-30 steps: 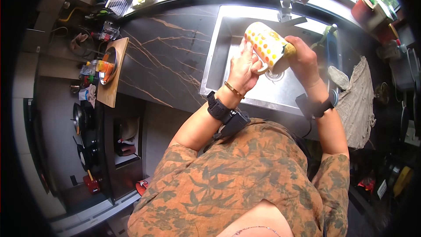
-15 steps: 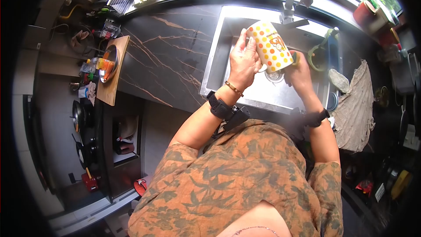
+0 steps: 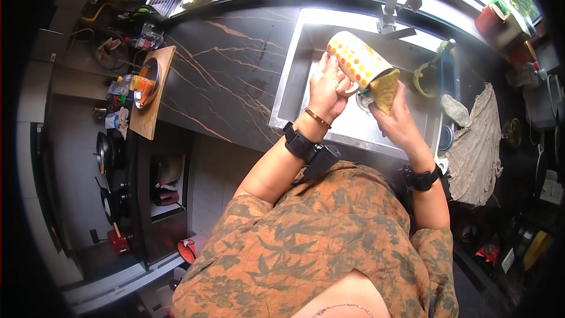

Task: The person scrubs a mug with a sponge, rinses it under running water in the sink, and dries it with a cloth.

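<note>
A white mug with orange and yellow dots is held tilted above the sink, its mouth turned toward the lower right. My left hand grips it around the base and handle side. In my right hand is a yellowish-brown sponge cloth, pinched between thumb and fingers at the mug's mouth. Part of the cloth overlaps the rim; whether some of it goes inside the mug is hidden. Beneath both hands lies the metal sink, with its drain partly covered by them.
A faucet with a cloth over it stands behind the sink. Right of the sink are a green strainer, a white scrubbing pad and a spread grey rag. A wooden board carrying a pan sits at the left counter end.
The mug has turned, so its printed picture has rolled mostly out of sight. My right hand has drawn down and back from the mouth, and the cloth now shows clearly.
</note>
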### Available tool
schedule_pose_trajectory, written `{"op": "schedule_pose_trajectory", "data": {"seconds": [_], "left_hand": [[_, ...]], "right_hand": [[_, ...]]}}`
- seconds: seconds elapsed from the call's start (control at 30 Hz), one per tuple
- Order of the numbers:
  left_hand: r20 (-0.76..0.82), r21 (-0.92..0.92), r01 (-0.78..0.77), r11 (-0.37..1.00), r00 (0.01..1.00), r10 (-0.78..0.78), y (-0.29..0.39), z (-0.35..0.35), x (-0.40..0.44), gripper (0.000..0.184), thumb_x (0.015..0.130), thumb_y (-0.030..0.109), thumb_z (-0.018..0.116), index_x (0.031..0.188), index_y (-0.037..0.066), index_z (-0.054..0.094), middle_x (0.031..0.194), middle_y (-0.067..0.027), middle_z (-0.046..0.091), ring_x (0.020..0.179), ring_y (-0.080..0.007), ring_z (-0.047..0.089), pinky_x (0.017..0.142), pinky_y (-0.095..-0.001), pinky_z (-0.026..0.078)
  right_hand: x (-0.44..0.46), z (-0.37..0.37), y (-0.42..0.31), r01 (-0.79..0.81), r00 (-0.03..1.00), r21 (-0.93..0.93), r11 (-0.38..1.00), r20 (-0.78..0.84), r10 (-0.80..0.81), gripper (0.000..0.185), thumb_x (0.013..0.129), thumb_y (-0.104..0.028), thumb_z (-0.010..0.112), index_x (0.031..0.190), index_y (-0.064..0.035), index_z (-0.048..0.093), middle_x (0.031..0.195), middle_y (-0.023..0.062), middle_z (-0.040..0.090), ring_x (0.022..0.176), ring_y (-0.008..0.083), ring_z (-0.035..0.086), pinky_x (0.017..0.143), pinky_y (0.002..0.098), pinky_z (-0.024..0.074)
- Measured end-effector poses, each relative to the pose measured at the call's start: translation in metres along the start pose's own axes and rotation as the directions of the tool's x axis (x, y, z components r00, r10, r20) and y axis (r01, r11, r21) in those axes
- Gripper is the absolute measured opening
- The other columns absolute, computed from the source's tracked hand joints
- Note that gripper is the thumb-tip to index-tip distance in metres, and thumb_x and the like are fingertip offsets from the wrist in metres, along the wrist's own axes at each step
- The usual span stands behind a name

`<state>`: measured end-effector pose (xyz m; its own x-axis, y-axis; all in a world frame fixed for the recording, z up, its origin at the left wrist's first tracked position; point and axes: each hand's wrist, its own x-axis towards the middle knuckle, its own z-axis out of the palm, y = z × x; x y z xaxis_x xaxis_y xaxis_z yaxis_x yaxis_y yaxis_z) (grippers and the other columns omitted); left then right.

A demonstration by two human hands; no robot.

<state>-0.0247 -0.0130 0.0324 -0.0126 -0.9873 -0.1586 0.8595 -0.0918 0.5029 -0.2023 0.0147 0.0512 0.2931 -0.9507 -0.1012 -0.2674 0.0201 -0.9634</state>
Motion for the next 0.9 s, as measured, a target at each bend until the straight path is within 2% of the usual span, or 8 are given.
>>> {"op": "schedule_pose_trajectory", "data": {"seconds": [0.1, 0.23, 0.5, 0.57, 0.67, 0.73, 0.87, 0.9], "left_hand": [[-0.070, -0.032, -0.014, 0.999, 0.997, 0.012, 0.002, -0.002, -0.001, 0.014, 0.100, 0.018, 0.038, 0.109, 0.008, 0.043, 0.060, 0.0035, 0.038, 0.043, -0.0039, 0.032, 0.040, -0.0167, 0.031], [-0.065, -0.043, -0.045, 0.998, 0.997, 0.042, 0.002, -0.006, -0.002, 0.014, 0.100, 0.019, 0.038, 0.106, 0.008, 0.044, 0.060, 0.0030, 0.038, 0.043, -0.0039, 0.032, 0.041, -0.0159, 0.032], [-0.004, -0.011, -0.065, 0.998, 0.998, 0.065, 0.001, 0.006, -0.006, 0.015, 0.100, 0.019, 0.037, 0.108, 0.008, 0.044, 0.059, 0.0035, 0.038, 0.043, -0.0038, 0.032, 0.041, -0.0162, 0.032], [0.007, 0.014, -0.055, 0.998, 0.998, 0.055, -0.001, 0.010, -0.009, 0.015, 0.100, 0.019, 0.037, 0.109, 0.009, 0.044, 0.059, 0.0036, 0.038, 0.042, -0.0035, 0.032, 0.042, -0.0161, 0.032], [0.010, 0.038, -0.046, 0.998, 0.999, 0.046, -0.003, 0.011, -0.012, 0.015, 0.101, 0.019, 0.037, 0.108, 0.009, 0.044, 0.059, 0.0038, 0.038, 0.042, -0.0030, 0.031, 0.041, -0.0159, 0.032], [-0.019, 0.020, -0.054, 0.998, 0.998, 0.055, -0.002, 0.008, -0.010, 0.015, 0.101, 0.019, 0.036, 0.108, 0.008, 0.044, 0.058, 0.0040, 0.038, 0.041, -0.0028, 0.031, 0.041, -0.0159, 0.032], [-0.021, 0.145, -0.160, 0.976, 0.986, 0.165, -0.006, 0.014, -0.009, 0.036, 0.099, 0.021, 0.041, 0.132, 0.007, 0.034, 0.056, 0.0060, 0.035, 0.040, -0.0023, 0.029, 0.036, -0.0186, 0.027], [0.002, 0.214, -0.213, 0.953, 0.976, 0.218, -0.008, 0.016, -0.011, 0.041, 0.099, 0.020, 0.042, 0.136, 0.006, 0.030, 0.056, 0.0061, 0.035, 0.040, -0.0020, 0.030, 0.036, -0.0186, 0.027]], "right_hand": [[-0.007, -0.006, -0.026, -0.195, 0.981, 0.035, 0.980, 0.027, 0.194, 0.033, 0.094, -0.024, 0.052, 0.118, -0.0021, 0.046, 0.098, 0.0187, 0.054, 0.097, 0.0227, 0.056, 0.079, 0.0373, 0.0461], [0.000, -0.011, 0.001, 0.218, 0.904, -0.523, 0.824, -0.211, -0.373, 0.023, 0.089, -0.015, 0.058, 0.106, -0.0002, 0.055, 0.093, 0.0141, 0.053, 0.086, 0.0209, 0.057, 0.072, 0.0324, 0.0460], [0.004, 0.002, -0.007, 0.248, 0.877, -0.233, 0.940, -0.358, -0.320, 0.026, 0.078, -0.002, 0.063, 0.103, 0.0031, 0.058, 0.090, 0.0106, 0.061, 0.079, 0.0174, 0.061, 0.071, 0.0285, 0.0491], [0.004, 0.010, -0.003, 0.169, 0.983, 0.298, 0.940, -0.124, -0.137, 0.028, 0.084, -0.006, 0.061, 0.109, 0.0046, 0.057, 0.099, 0.0104, 0.062, 0.087, 0.0130, 0.059, 0.078, 0.0269, 0.0474], [-0.004, 0.008, -0.018, -0.088, 0.989, 0.831, 0.549, 0.138, -0.049, 0.033, 0.087, -0.009, 0.057, 0.116, 0.0069, 0.053, 0.107, 0.0097, 0.060, 0.098, 0.0128, 0.057, 0.089, 0.0266, 0.0450], [-0.009, 0.002, -0.032, -0.169, 0.977, 0.923, 0.345, 0.203, -0.064, 0.035, 0.088, -0.009, 0.056, 0.119, 0.0073, 0.051, 0.109, 0.0094, 0.060, 0.100, 0.0126, 0.057, 0.091, 0.0277, 0.0452], [-0.004, 0.014, -0.011, 0.002, 0.989, 0.721, 0.693, 0.100, -0.106, 0.039, 0.086, -0.012, 0.064, 0.120, 0.0022, 0.053, 0.107, 0.0084, 0.061, 0.096, 0.0106, 0.058, 0.079, 0.0243, 0.0508], [0.000, 0.021, -0.010, 0.055, 0.995, 0.658, 0.751, 0.027, -0.096, 0.034, 0.085, -0.014, 0.067, 0.115, 0.0003, 0.057, 0.094, 0.0049, 0.064, 0.076, 0.0062, 0.058, 0.059, 0.0198, 0.0489]]}}
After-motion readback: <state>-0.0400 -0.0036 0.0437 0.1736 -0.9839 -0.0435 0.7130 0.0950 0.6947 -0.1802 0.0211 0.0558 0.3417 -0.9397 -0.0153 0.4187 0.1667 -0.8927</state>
